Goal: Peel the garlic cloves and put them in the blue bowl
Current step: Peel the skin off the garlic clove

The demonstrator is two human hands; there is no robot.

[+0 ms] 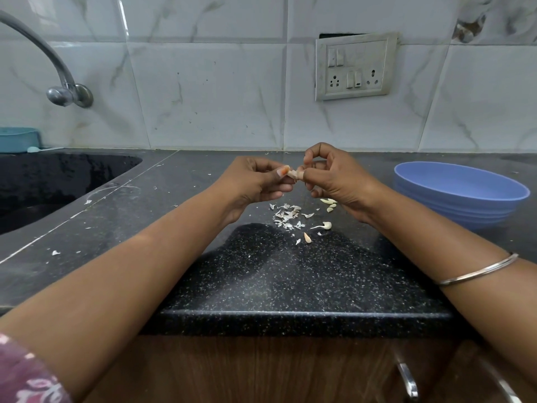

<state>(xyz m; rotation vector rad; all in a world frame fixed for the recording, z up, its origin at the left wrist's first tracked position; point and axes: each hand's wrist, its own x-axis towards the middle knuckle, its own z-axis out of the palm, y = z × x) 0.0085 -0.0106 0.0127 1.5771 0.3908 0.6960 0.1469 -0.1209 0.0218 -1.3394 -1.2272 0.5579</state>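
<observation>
A: Above the middle of the dark speckled surface [261,274], both hands are on one garlic clove [294,173]. Left hand [255,181] pinches one end, right hand [334,175] pinches the other with thumb and fingertips, picking at the skin.

B: Risks?

A: Clove is small and mostly hidden by fingers. A hard tug could make it slip and drop, maybe toward the sink [58,181] on the left. Skin could also tear in bits and leave patches on.

B: Look of the clove?

A: Pale, papery, slightly pinkish skin, partly on as far as I can tell. Below the hands lies a scatter of peel flakes [286,216], plus a few loose cloves [328,203] near the right hand.

B: Bowl?

A: Blue bowl [462,193] sits off to the right, apart from the hands. Can't tell what's inside; the rim hides the bottom.
</observation>
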